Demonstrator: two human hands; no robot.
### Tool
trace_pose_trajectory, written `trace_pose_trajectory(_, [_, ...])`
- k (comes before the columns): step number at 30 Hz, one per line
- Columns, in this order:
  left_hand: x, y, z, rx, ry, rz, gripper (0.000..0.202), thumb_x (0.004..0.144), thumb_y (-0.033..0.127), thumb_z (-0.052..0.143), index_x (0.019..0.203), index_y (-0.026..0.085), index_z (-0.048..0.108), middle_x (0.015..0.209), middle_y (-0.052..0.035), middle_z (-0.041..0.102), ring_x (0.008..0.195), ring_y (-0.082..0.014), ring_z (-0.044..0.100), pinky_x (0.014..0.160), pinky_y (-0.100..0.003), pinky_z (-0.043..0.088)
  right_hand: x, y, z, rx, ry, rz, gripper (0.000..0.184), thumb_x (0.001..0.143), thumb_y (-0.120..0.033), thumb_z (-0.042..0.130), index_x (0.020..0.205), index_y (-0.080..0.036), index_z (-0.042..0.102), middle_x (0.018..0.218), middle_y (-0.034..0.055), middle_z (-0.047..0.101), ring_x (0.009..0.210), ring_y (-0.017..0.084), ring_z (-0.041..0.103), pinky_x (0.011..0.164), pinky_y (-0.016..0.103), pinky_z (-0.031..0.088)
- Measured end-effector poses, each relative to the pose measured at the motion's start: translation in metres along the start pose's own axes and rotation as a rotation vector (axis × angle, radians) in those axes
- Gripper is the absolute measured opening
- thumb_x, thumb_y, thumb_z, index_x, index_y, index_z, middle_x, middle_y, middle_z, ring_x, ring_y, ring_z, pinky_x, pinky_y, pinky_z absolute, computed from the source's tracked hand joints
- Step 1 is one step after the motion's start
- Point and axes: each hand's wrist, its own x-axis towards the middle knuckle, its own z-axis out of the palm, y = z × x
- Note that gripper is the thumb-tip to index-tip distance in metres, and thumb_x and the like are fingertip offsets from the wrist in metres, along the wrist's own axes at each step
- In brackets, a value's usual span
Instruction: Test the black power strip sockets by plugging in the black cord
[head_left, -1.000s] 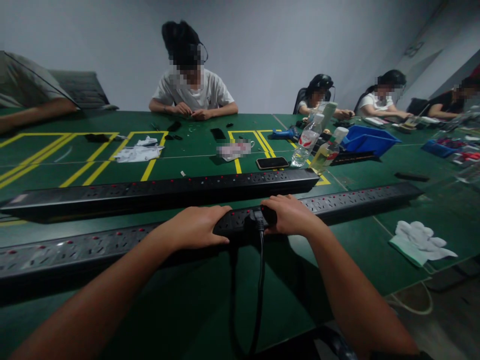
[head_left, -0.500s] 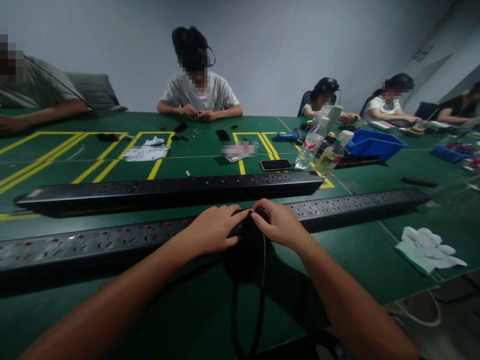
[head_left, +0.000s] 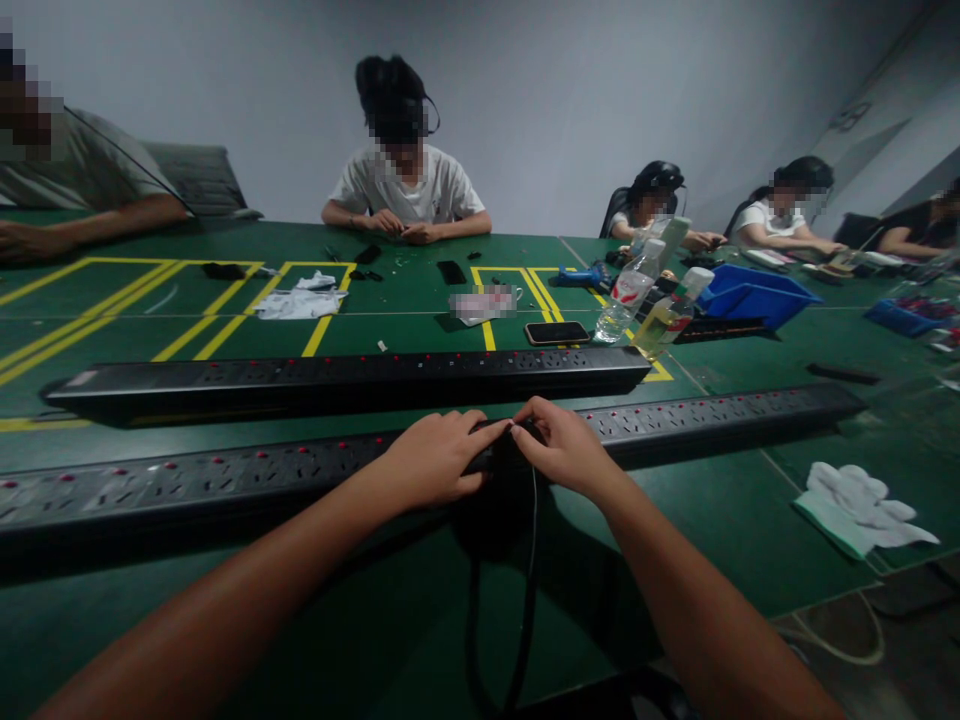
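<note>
A long black power strip (head_left: 300, 468) with rows of sockets and red switches lies across the table in front of me. Over its middle, my left hand (head_left: 439, 455) bends its fingers round a small dark part whose kind I cannot make out. Its index fingertip meets the fingers of my right hand (head_left: 561, 447), which pinch at the same dark spot. What sits between the fingertips is hidden by them and by shadow. Below my hands hangs a dark cable (head_left: 531, 590). A second black power strip (head_left: 360, 385) rests just beyond, roughly parallel.
White gloves (head_left: 855, 500) lie at the right. Farther back are a phone (head_left: 557, 333), a water bottle (head_left: 621, 300), a bottle of yellow liquid (head_left: 667, 322), a blue bin (head_left: 757, 295) and a white cloth (head_left: 300, 300). Several people sit along the far side.
The whole view has shifted slightly. My hands stay in the same place over the power strip, fingertips still together, with hardly any visible movement.
</note>
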Motion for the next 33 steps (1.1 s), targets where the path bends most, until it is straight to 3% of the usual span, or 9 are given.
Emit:
trace_pose_trajectory(10, [0.002, 0.003, -0.004, -0.033, -0.031, -0.047, 0.063, 0.084, 0.045, 0.054, 0.143, 0.028, 0.037, 0.122, -0.0119, 0.054, 0.102, -0.0294, 0.058, 0.082, -0.039, 0.046, 0.004, -0.005, 0.008, 0.099, 0.028, 0.089, 0.016, 0.081, -0.037, 0.060, 0.086, -0.021, 0.059, 0.053, -0.0063, 0.043, 0.049, 0.011, 0.038, 0.046, 0.024, 0.021])
trace_pose_trajectory(13, [0.003, 0.003, -0.005, -0.063, -0.034, -0.051, 0.065, 0.084, 0.048, 0.054, 0.144, 0.032, 0.034, 0.118, -0.0100, 0.056, 0.099, -0.0285, 0.059, 0.080, -0.038, 0.047, 0.007, -0.006, 0.001, 0.320, 0.103, 0.096, 0.014, 0.078, -0.033, 0.060, 0.078, -0.020, 0.056, 0.051, -0.0073, 0.039, 0.046, 0.009, 0.035, 0.044, 0.024, 0.021])
trace_pose_trajectory(16, [0.003, 0.001, -0.007, -0.078, -0.026, -0.048, 0.071, 0.083, 0.052, 0.055, 0.147, 0.036, 0.029, 0.120, -0.0095, 0.056, 0.100, -0.0289, 0.059, 0.080, -0.038, 0.047, 0.007, -0.012, -0.014, 0.604, 0.298, 0.042, 0.017, 0.077, -0.033, 0.061, 0.081, -0.021, 0.050, 0.061, -0.0045, 0.051, 0.050, 0.009, 0.044, 0.047, 0.023, 0.031])
trace_pose_trajectory(18, [0.002, -0.002, -0.009, -0.103, -0.026, -0.037, 0.072, 0.083, 0.054, 0.054, 0.148, 0.036, 0.029, 0.123, -0.0095, 0.056, 0.101, -0.0287, 0.060, 0.081, -0.037, 0.047, 0.008, -0.018, -0.020, 0.673, 0.285, 0.015, 0.021, 0.077, -0.033, 0.063, 0.090, -0.021, 0.051, 0.061, -0.0053, 0.051, 0.048, 0.009, 0.043, 0.046, 0.022, 0.030])
trace_pose_trajectory(20, [0.001, -0.008, -0.012, -0.182, -0.041, -0.026, 0.064, 0.087, 0.055, 0.047, 0.146, 0.034, 0.032, 0.125, -0.0080, 0.057, 0.104, -0.0263, 0.060, 0.083, -0.035, 0.046, 0.009, -0.024, -0.016, 0.648, 0.192, 0.042, 0.025, 0.079, -0.035, 0.063, 0.096, -0.021, 0.051, 0.055, -0.0075, 0.047, 0.042, 0.008, 0.038, 0.042, 0.022, 0.025])
trace_pose_trajectory(22, [0.000, -0.017, -0.013, -0.270, -0.058, -0.054, 0.051, 0.094, 0.052, 0.034, 0.141, 0.033, 0.041, 0.127, -0.0056, 0.060, 0.107, -0.0236, 0.060, 0.085, -0.032, 0.045, 0.010, -0.026, -0.005, 0.563, 0.139, 0.073, 0.022, 0.079, -0.036, 0.062, 0.092, -0.020, 0.052, 0.051, -0.0083, 0.043, 0.041, 0.008, 0.035, 0.041, 0.022, 0.020])
trace_pose_trajectory(25, [-0.001, -0.027, -0.012, -0.285, -0.080, -0.176, 0.052, 0.097, 0.053, 0.020, 0.123, 0.029, 0.059, 0.117, -0.0055, 0.067, 0.103, -0.0246, 0.063, 0.079, -0.033, 0.046, 0.012, -0.023, 0.014, 0.408, 0.074, 0.079, 0.018, 0.081, -0.037, 0.060, 0.085, -0.020, 0.054, 0.049, -0.0084, 0.039, 0.043, 0.009, 0.034, 0.042, 0.022, 0.019])
trace_pose_trajectory(28, [0.001, -0.031, -0.007, -0.244, -0.087, -0.250, 0.056, 0.095, 0.059, 0.022, 0.108, 0.026, 0.066, 0.106, -0.0075, 0.071, 0.095, -0.0269, 0.065, 0.072, -0.034, 0.046, 0.012, -0.022, 0.023, 0.290, 0.032, 0.063, 0.016, 0.081, -0.035, 0.059, 0.082, -0.020, 0.055, 0.049, -0.0077, 0.039, 0.045, 0.009, 0.035, 0.043, 0.023, 0.020])
trace_pose_trajectory(33, [0.004, -0.032, -0.003, -0.250, -0.073, -0.239, 0.054, 0.094, 0.058, 0.024, 0.105, 0.027, 0.067, 0.105, -0.0072, 0.071, 0.091, -0.0266, 0.066, 0.069, -0.034, 0.047, 0.019, -0.034, 0.019, 0.060, -0.001, 0.051, 0.012, 0.079, -0.033, 0.059, 0.078, -0.021, 0.056, 0.048, -0.0070, 0.041, 0.045, 0.010, 0.036, 0.045, 0.025, 0.018])
